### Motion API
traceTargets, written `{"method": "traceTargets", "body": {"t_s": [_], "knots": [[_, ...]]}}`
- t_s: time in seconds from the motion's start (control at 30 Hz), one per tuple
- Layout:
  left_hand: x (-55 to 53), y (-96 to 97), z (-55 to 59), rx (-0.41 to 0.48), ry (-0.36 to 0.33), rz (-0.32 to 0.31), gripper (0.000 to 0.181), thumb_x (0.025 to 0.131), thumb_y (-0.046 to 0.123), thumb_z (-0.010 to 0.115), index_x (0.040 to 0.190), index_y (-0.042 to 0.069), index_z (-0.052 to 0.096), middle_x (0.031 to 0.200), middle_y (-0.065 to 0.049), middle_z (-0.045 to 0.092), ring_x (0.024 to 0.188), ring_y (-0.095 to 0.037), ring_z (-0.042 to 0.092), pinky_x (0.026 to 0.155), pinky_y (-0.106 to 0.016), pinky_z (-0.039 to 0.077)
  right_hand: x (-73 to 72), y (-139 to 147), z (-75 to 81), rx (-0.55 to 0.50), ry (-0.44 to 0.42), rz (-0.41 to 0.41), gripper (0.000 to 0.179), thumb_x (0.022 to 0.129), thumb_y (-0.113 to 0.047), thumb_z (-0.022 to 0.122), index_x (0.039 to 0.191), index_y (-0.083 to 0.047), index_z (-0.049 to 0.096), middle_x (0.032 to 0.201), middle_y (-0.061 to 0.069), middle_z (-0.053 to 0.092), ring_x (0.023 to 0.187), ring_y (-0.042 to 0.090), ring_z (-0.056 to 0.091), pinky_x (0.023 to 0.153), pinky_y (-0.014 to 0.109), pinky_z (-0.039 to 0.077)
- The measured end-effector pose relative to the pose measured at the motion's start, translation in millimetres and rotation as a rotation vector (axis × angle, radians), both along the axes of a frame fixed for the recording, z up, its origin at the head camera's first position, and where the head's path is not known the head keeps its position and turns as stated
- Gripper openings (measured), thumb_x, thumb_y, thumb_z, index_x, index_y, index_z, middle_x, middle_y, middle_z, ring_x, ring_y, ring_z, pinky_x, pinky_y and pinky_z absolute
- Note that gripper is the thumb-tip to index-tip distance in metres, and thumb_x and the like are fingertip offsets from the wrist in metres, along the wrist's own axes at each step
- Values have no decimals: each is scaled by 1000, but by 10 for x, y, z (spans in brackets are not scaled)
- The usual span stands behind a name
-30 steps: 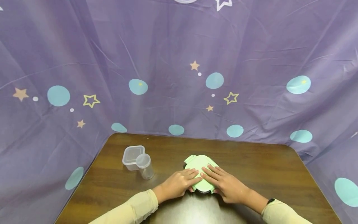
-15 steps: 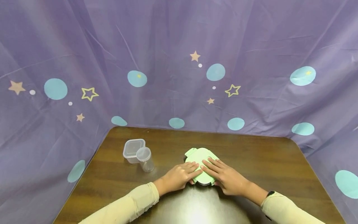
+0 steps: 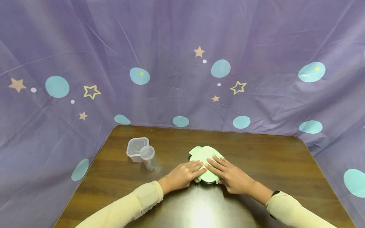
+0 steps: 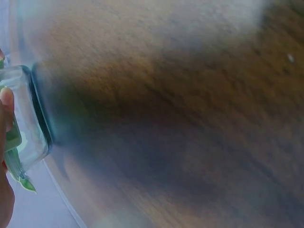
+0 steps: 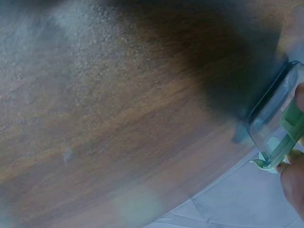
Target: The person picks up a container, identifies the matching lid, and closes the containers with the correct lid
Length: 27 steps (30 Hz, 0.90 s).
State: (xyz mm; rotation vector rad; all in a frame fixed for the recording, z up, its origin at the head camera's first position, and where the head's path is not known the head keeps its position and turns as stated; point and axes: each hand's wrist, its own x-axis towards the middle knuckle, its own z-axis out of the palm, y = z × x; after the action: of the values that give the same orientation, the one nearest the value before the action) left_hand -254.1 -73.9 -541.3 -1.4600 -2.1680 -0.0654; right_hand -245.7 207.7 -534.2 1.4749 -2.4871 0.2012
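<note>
A glass food container (image 4: 32,126) with a pale green snap lid (image 3: 203,154) stands on the table in front of me. My left hand (image 3: 180,176) lies over the lid's left side, its fingers on top. In the left wrist view, its thumb (image 4: 6,97) is against a green side latch. My right hand (image 3: 234,178) holds the opposite side likewise, with its thumb at the latch (image 5: 292,121) in the right wrist view. At the far left of the lid a latch flap (image 3: 195,150) sticks outward. Fingers hide part of the lid.
Left of the hands stand a clear square plastic tub (image 3: 136,148) and, just in front of it, a clear round plastic jar (image 3: 149,159). The brown wooden table (image 3: 256,145) has a purple patterned curtain (image 3: 171,47) behind and at its sides.
The head view has tilted down, so the table and everything on it sit higher in the picture. Both hands keep nearly the same hold on the container.
</note>
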Motion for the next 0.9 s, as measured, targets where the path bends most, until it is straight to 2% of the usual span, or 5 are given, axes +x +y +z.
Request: {"method": "traceTargets", "body": {"t_s": [0.23, 0.53, 0.73, 0.9], "knots": [[-17, 10, 9, 18, 7, -2, 50, 88, 23, 79, 134, 9, 67, 130, -9, 71, 121, -20, 68, 107, -32, 52, -18, 1, 23, -6, 29, 8, 86, 78, -15, 83, 154, -4, 43, 160, 19, 41, 144, 42, 43, 111, 58, 44], [-38, 13, -29, 27, 16, -7, 50, 87, 27, 80, 132, 9, 68, 129, -8, 72, 121, -20, 69, 107, -32, 52, -23, -6, 0, -15, 30, 0, 87, 77, -14, 83, 154, -4, 43, 160, 18, 41, 145, 42, 43, 113, 57, 42], [-71, 27, -30, 21, 50, 4, 47, 88, 25, 78, 132, 10, 68, 128, -5, 72, 121, -18, 69, 108, -31, 51, -39, -13, -5, -10, 36, -15, 88, 77, -14, 83, 154, -3, 42, 160, 19, 41, 145, 43, 42, 114, 57, 42], [-94, 57, -42, 47, 39, -1, 45, 87, 26, 79, 129, 11, 70, 125, -5, 74, 118, -17, 70, 105, -30, 53, -42, 3, -19, -13, 21, -27, 89, 77, -14, 83, 155, -5, 41, 160, 18, 41, 145, 43, 42, 114, 57, 41]]}}
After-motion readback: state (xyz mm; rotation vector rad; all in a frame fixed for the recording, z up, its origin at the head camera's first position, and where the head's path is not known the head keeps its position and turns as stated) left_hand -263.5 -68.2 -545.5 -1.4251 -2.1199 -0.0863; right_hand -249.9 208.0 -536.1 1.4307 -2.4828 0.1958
